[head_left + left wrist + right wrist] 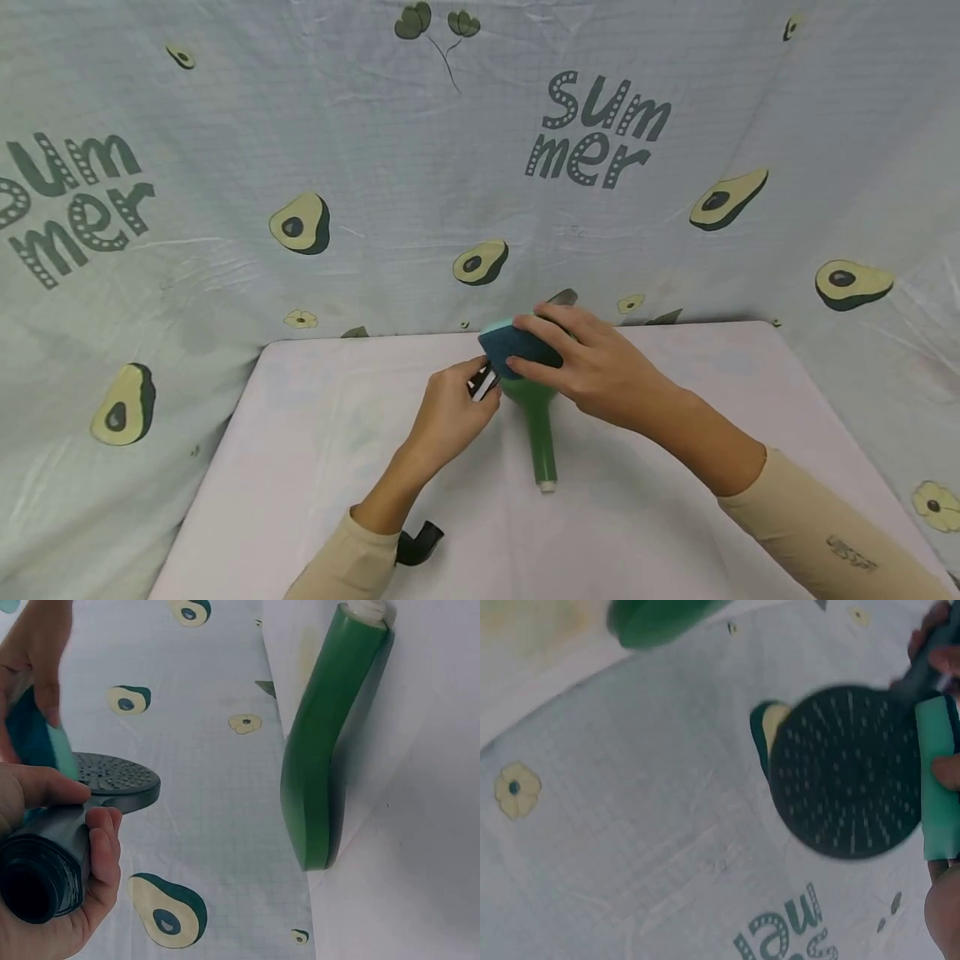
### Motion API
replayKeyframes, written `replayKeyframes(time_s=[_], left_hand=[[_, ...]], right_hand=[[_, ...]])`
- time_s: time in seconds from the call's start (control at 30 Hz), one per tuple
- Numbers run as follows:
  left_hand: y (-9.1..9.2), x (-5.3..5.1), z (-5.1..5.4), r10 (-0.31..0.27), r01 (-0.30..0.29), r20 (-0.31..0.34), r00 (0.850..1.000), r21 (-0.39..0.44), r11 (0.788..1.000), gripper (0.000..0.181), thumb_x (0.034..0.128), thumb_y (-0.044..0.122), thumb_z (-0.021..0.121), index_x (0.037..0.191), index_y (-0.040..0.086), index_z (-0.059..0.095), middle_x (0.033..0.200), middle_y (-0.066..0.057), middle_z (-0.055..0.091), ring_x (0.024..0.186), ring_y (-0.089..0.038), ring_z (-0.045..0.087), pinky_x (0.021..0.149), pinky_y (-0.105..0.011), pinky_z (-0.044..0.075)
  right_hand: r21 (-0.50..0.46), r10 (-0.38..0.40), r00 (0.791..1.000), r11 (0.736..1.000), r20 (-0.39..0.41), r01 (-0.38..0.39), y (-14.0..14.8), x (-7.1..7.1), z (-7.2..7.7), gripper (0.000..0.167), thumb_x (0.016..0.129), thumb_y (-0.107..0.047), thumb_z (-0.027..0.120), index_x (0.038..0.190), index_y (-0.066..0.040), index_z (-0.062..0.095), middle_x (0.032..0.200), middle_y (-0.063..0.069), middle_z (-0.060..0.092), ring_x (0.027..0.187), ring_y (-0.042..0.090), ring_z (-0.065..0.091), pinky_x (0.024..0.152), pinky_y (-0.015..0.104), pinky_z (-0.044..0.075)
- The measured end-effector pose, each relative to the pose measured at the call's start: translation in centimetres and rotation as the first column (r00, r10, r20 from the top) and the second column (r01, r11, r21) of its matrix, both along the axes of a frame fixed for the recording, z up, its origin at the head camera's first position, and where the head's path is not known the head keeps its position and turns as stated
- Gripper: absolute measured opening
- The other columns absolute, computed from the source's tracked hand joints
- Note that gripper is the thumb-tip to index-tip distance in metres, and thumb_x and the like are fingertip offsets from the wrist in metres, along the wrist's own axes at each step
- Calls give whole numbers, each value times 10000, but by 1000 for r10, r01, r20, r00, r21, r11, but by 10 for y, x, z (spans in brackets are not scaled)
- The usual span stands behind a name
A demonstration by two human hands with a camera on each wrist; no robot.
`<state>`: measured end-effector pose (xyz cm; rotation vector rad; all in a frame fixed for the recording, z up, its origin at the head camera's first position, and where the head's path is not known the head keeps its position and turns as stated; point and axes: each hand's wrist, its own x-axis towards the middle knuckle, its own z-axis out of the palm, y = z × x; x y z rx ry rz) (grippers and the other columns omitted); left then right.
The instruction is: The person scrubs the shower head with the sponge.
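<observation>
In the head view my left hand (453,410) grips the handle of a dark grey shower head (120,774) above the table. The handle's hollow threaded end faces the left wrist camera. My right hand (600,360) pinches a two-tone sponge (513,350), dark blue on one side and mint green on the other. The sponge stands right beside the shower head's neck and round face, mint side toward it; whether they touch I cannot tell. Below the hands a green shower head (542,442) lies on the table, its white connector end toward me.
A black curved piece (420,543) lies by my left forearm, partly hidden by the sleeve. The table (315,433) has a pale pink cover. Behind it hangs a light cloth (390,167) printed with avocados and lettering.
</observation>
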<state>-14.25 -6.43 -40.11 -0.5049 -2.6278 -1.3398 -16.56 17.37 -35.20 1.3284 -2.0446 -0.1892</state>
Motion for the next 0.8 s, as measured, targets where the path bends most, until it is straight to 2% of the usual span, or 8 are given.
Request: replayKeyframes(time_s=[0.17, 0.3, 0.4, 0.5, 0.57, 0.63, 0.73, 0.8], left_hand=[[-2, 2, -2, 14, -15, -4, 1000, -8, 1000, 202, 876, 1, 720, 1077, -11, 743, 957, -130, 772, 812, -183, 696, 627, -282, 567], [-2, 1, -10, -19, 19, 14, 1000, -9, 1000, 271, 889, -10, 686, 1159, -15, 706, 1039, -147, 766, 865, -176, 698, 642, -267, 553], [-1, -1, -16, -77, 75, 85, 993, 29, 997, 333, 962, 38, 635, 1291, -9, 621, 1005, -144, 745, 803, -164, 679, 613, -260, 533], [0, -1, -21, -135, 113, 185, 973, 127, 985, 383, 1030, 91, 567, 1402, 10, 524, 947, -130, 703, 681, -154, 635, 564, -269, 514], [0, -1, -24, -177, 124, 240, 955, 218, 968, 398, 1055, 99, 529, 1440, 8, 481, 927, -149, 680, 636, -157, 611, 558, -270, 518], [0, -2, -28, -222, 142, 261, 940, 294, 945, 388, 1072, 89, 497, 1445, -8, 459, 971, -201, 683, 655, -156, 620, 593, -262, 532], [0, -5, -32, -321, 192, 275, 907, 408, 892, 378, 1089, 67, 442, 1450, -43, 411, 1049, -288, 679, 722, -150, 632, 670, -251, 553], [-1, -6, -34, -387, 224, 283, 877, 472, 853, 374, 1092, 55, 421, 1445, -62, 377, 1130, -332, 673, 772, -140, 663, 741, -266, 577]], right_hand=[[-38, 26, 992, 999, 127, -21, -8, 6, -15, 570, 840, -87, 833, 1352, -282, 674, 1509, 147, 504, 1335, 335, 509, 1083, 445, 505], [-72, 14, 975, 997, 220, 2, -7, 10, -13, 570, 870, -92, 809, 1378, -299, 653, 1500, 150, 504, 1336, 339, 509, 1096, 469, 500], [-120, 19, 966, 993, 259, 12, -2, 12, -4, 588, 873, -75, 801, 1393, -294, 635, 1497, 168, 491, 1347, 367, 487, 1101, 501, 495], [-192, 37, 962, 981, 270, 16, 8, 14, 6, 574, 878, -49, 769, 1391, -271, 633, 1502, 200, 474, 1356, 406, 458, 1093, 532, 490], [-241, 50, 961, 970, 272, 18, 15, 15, 11, 478, 943, -72, 693, 1383, -250, 641, 1500, 221, 470, 1357, 425, 448, 1088, 545, 479], [-272, 50, 959, 962, 280, 29, 22, 15, 13, 379, 1026, -128, 569, 1381, -241, 644, 1503, 228, 465, 1363, 432, 437, 1087, 549, 459], [-300, 45, 956, 953, 291, 46, 32, 16, 12, 368, 1093, -222, 418, 1381, -231, 647, 1498, 233, 465, 1365, 435, 433, 1081, 558, 433], [-310, 41, 954, 949, 298, 57, 37, 16, 10, 356, 1088, -205, 450, 1385, -230, 646, 1497, 234, 463, 1362, 435, 434, 1075, 562, 424]])
